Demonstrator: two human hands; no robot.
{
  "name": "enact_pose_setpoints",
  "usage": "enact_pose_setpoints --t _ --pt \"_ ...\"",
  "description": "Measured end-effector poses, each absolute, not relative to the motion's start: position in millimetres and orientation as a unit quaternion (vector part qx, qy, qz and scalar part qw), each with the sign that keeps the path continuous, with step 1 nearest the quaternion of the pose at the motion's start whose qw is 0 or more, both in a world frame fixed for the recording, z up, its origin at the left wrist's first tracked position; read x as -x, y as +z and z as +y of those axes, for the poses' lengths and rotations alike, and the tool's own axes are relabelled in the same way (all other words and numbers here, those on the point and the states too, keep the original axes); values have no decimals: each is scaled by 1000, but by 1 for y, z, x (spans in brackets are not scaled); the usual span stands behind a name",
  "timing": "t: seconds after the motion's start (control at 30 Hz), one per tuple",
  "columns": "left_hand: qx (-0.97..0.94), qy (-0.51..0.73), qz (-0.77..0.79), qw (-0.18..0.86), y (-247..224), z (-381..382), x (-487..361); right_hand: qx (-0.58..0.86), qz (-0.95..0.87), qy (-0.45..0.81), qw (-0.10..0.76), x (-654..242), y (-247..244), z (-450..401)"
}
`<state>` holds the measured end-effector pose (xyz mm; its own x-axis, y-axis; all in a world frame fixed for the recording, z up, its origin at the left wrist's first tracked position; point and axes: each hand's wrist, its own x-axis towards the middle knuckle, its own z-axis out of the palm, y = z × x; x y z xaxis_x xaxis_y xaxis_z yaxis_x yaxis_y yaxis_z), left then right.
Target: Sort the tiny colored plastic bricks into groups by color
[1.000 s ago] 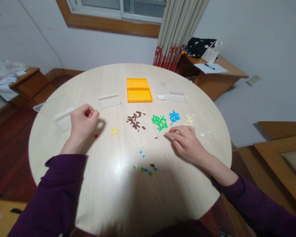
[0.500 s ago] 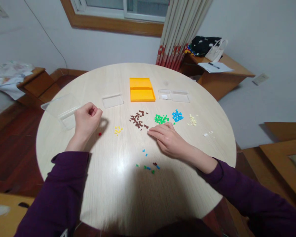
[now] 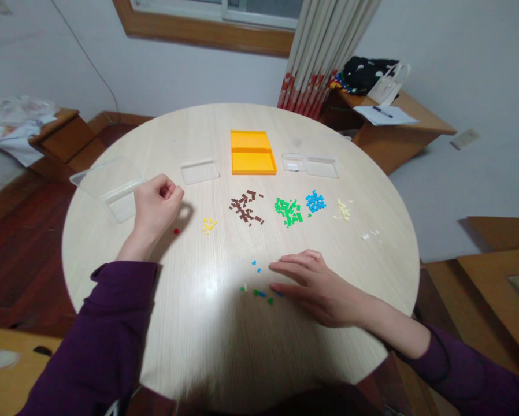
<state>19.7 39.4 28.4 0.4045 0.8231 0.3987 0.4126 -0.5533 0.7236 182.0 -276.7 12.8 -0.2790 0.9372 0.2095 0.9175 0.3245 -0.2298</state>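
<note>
My left hand (image 3: 158, 202) is curled closed above the table's left side, by a clear plastic box; whatever its fingers may hold is hidden. Just below it lies a small red piece (image 3: 176, 231). My right hand (image 3: 318, 286) hovers low over the front right, fingers stretched and apart, partly covering a blue piece (image 3: 279, 293). Left of its fingertips are two light-blue pieces (image 3: 256, 266) and several loose green pieces (image 3: 270, 300). Sorted piles lie beyond: yellow pieces (image 3: 208, 225), brown pieces (image 3: 245, 207), green bricks (image 3: 288, 212), blue bricks (image 3: 315, 201) and cream pieces (image 3: 343, 210).
At the back of the round table (image 3: 190, 346) stands an open orange case (image 3: 254, 162). Clear plastic trays (image 3: 200, 172) flank it, and a larger clear box (image 3: 107, 173) sits at the left edge. White pieces (image 3: 365, 236) lie at the right.
My right hand has moved from beside the green pile toward me, uncovering that pile's near side and now covering the loose brown piece. My left hand stays closed in nearly the same place.
</note>
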Motion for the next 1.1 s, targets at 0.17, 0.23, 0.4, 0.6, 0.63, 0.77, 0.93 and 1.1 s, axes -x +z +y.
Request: enact_pose_setpoints --t 0.17,0.23,0.4,0.6,0.63,0.77,0.93,1.1 --pt "-795 376 394 268 30 39 -20 583 -801 28 131 -181 13 -275" --pt "-795 374 397 267 30 38 -20 589 -798 18 128 -184 12 -276" --pt "-793 378 398 266 30 39 -21 621 -772 -34 130 -198 7 -271" --pt "-792 383 395 266 29 41 -22 652 -753 -38 80 -206 14 -225" --pt "-790 384 396 267 29 41 -22 653 -753 -37 74 -206 16 -214" --pt "-786 388 399 269 31 41 -21 648 -758 -46 60 -210 22 -177" --pt "-787 386 397 271 32 41 -22 619 -775 -100 76 -217 28 -150" --pt "-786 385 400 271 32 40 -21 621 -761 -150 112 -221 35 -137"
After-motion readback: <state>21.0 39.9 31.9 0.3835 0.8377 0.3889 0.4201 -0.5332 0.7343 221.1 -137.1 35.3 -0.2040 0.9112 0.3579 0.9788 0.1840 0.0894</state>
